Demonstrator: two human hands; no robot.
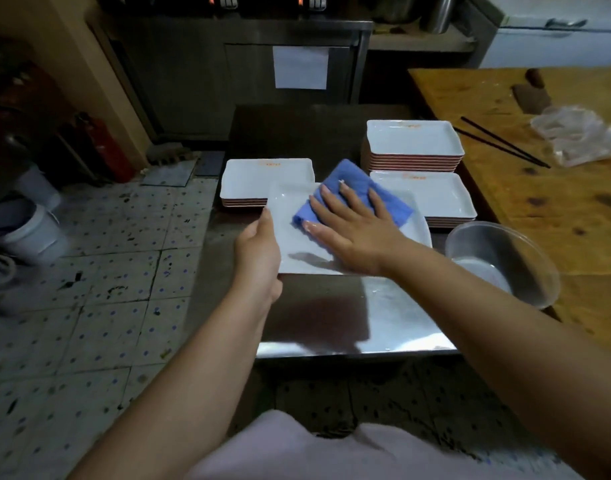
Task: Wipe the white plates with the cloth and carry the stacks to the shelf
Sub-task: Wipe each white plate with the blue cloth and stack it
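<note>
A white rectangular plate [290, 216] is held above the steel table [383, 317]; my left hand [257, 258] grips its left edge. My right hand [352, 230] lies flat, fingers spread, pressing a blue cloth [357, 183] onto the plate's face. Behind it stand three stacks of white plates with red undersides: a low one at the left [259, 178], a tall one at the back right [413, 140], and a low one in front of that [435, 195].
A clear plastic tub [501, 261] sits at the table's right edge. A wooden counter [539, 202] on the right carries black chopsticks [505, 142], a cleaver and crumpled plastic. A white bucket [30, 230] and a red extinguisher [103, 147] stand on the tiled floor at the left.
</note>
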